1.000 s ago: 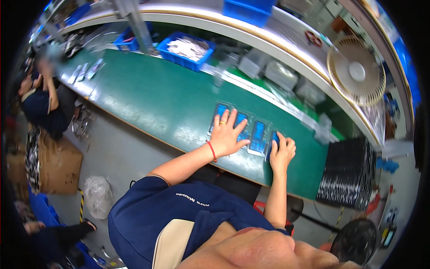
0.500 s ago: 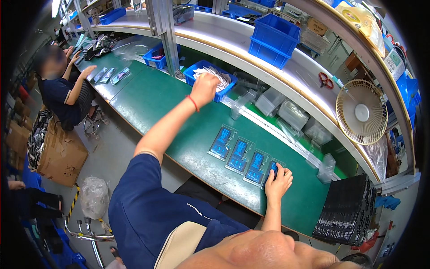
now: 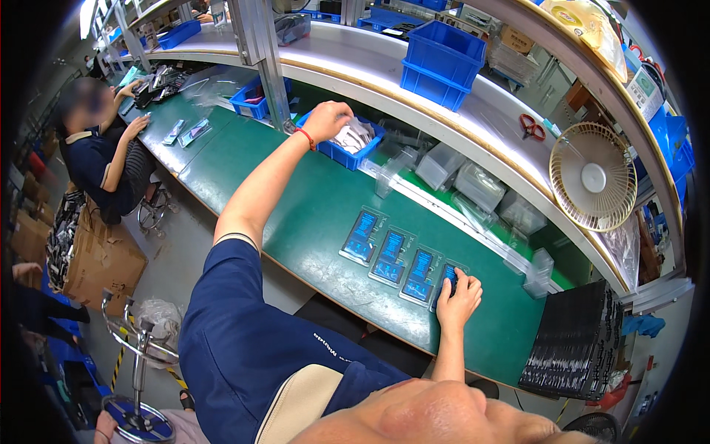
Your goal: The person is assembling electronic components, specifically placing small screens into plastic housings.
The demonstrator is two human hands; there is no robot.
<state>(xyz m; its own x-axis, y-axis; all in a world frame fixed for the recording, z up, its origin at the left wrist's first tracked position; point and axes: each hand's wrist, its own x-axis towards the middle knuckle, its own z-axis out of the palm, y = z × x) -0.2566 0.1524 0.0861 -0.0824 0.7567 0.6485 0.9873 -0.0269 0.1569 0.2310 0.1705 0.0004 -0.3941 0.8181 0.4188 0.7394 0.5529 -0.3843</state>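
My left hand (image 3: 328,123) is over the near side of a blue bin (image 3: 345,157) filled with white strips or packets (image 3: 353,136). Its fingers are curled in a pinch, and whatever they hold is hidden. Several clear plastic packs lie in a slanting row on the green table, each with a flat blue-and-black piece inside. My right hand (image 3: 460,297) rests at the rightmost pack (image 3: 449,275), its thumb and index finger apart on it and partly covering it. The leftmost pack (image 3: 362,235) and those between lie untouched.
Clear plastic boxes (image 3: 481,183) line the table's back edge, below a shelf with stacked blue bins (image 3: 442,63), red scissors (image 3: 531,127) and a round basket (image 3: 593,177). A stack of black trays (image 3: 569,340) stands right. A co-worker (image 3: 100,159) sits far left.
My left hand has risen out of the bin's contents and moved slightly left toward its edge. My right hand stays at the rightmost pack. The co-worker's hands have moved.
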